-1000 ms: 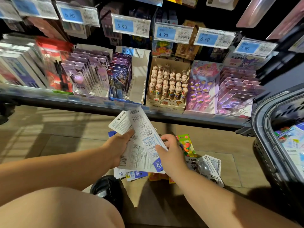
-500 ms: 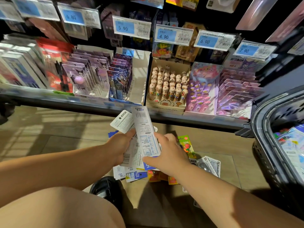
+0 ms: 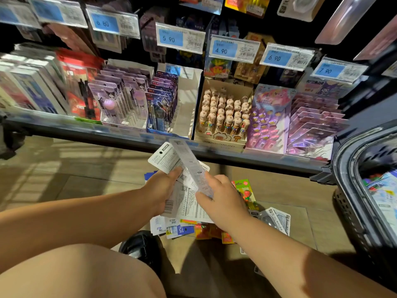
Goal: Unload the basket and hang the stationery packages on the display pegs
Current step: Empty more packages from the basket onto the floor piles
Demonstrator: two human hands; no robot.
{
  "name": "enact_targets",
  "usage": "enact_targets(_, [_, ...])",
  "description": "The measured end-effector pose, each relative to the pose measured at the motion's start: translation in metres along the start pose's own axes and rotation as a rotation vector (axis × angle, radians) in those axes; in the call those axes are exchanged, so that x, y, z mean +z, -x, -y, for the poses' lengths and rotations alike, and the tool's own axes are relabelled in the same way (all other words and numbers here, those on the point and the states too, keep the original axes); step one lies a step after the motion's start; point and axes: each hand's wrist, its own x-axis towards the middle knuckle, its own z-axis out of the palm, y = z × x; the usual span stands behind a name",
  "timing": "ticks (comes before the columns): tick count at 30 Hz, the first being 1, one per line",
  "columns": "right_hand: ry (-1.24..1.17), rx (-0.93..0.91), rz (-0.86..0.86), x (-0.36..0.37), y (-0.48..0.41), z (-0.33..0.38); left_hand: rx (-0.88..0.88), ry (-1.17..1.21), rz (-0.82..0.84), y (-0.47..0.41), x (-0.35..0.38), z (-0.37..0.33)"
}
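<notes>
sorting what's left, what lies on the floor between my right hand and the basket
Head view: a green strawberry package and clear blister packs lie there, then bare floor up to the basket.

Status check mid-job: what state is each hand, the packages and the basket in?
left hand, grips a fanned stack of white packages.
right hand, pinches one long narrow package, tilted up over the stack.
floor packages, lying loose, not hung.
basket, not yet emptied, packages inside.

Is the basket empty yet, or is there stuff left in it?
Not empty: colourful packages lie inside the basket, visible through its open top.
</notes>
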Motion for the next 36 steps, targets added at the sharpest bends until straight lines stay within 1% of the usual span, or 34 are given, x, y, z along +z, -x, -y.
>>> enact_targets(3, [-0.065, -0.011, -0.069, 0.003, -0.003, -0.002, -0.028, -0.040, -0.027, -0.004, -0.009, 0.001])
enact_targets(6, [-0.162, 0.118, -0.114, 0.007, -0.013, -0.012, -0.009, -0.042, -0.085, -0.007, -0.022, 0.005])
enact_targets(9, [-0.234, 0.277, -0.144, 0.008, -0.022, -0.026, -0.006, 0.046, -0.164, -0.012, -0.038, 0.007])
enact_targets(11, [-0.309, 0.353, -0.124, 0.010, -0.024, -0.037, -0.025, 0.138, -0.208, -0.018, -0.050, 0.002])
enact_targets(13, [-0.352, 0.420, -0.070, 0.013, -0.023, -0.046, -0.023, 0.216, -0.265, -0.023, -0.063, -0.006])
enact_targets(15, [-0.325, 0.464, -0.001, 0.020, -0.022, -0.054, -0.020, 0.234, -0.315, -0.026, -0.074, -0.016])
enact_targets(17, [-0.326, 0.476, 0.031, 0.029, -0.020, -0.055, -0.007, 0.249, -0.353, -0.029, -0.081, -0.022])
enact_targets(21, [-0.492, 0.446, 0.104, 0.044, -0.023, -0.047, 0.007, 0.274, -0.357, -0.029, -0.083, -0.025])
enact_targets(23, [-0.536, 0.433, 0.213, 0.048, -0.026, -0.038, 0.003, 0.266, -0.359, -0.027, -0.080, -0.024])
enact_targets(25, [-0.573, 0.493, 0.363, 0.054, -0.027, -0.034, -0.009, 0.263, -0.357, -0.023, -0.077, -0.025])
enact_targets(27, [-0.529, 0.581, 0.440, 0.060, -0.023, -0.037, -0.014, 0.250, -0.357, -0.020, -0.073, -0.025])
enact_targets(29, [-0.483, 0.613, 0.408, 0.062, -0.019, -0.048, -0.005, 0.252, -0.344, -0.021, -0.070, -0.024])
enact_targets(30, [-0.520, 0.620, 0.376, 0.060, -0.018, -0.052, -0.004, 0.258, -0.327, -0.022, -0.067, -0.023])
enact_targets(32, [-0.662, 0.626, 0.309, 0.051, -0.018, -0.053, -0.006, 0.249, -0.298, -0.020, -0.056, -0.023])
enact_targets(36, [-1.008, 0.614, 0.283, 0.026, -0.021, -0.040, -0.003, 0.194, -0.208, -0.014, -0.028, -0.020])
